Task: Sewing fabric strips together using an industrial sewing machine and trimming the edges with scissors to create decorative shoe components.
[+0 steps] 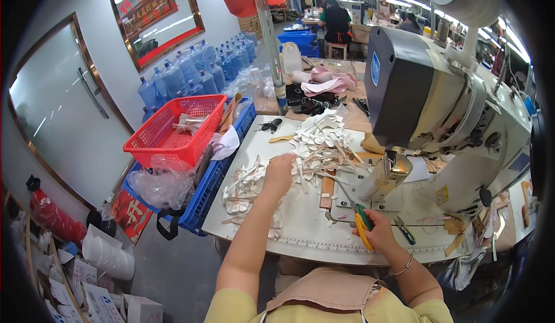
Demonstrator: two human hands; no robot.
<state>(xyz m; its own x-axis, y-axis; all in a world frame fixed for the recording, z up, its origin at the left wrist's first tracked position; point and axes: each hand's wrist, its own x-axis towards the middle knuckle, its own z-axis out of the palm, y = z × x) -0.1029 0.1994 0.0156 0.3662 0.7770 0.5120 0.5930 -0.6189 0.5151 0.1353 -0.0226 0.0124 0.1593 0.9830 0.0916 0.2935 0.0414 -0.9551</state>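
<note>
A heap of small white cut pieces and strips (324, 132) covers much of the white sewing table (300, 216). My left hand (280, 174) is at the heap's near side, its fingers drawn together; what they pinch is hidden. My right hand (377, 230) grips a pair of scissors (364, 218) with yellow and green handles. Their blades point away and left, toward the sewing machine's plate, apart from the left hand. Close to the right hand lie small thread snips (404, 230). More white pieces (240, 193) spread left of my left forearm.
A large sewing machine (445, 91) stands at the right. Beside the table's left edge, a blue crate (217, 187) carries a red basket (179, 127) and clear plastic. Black snips (269, 126) and pink pieces (329, 83) lie farther back. Another person (335, 22) sits far behind.
</note>
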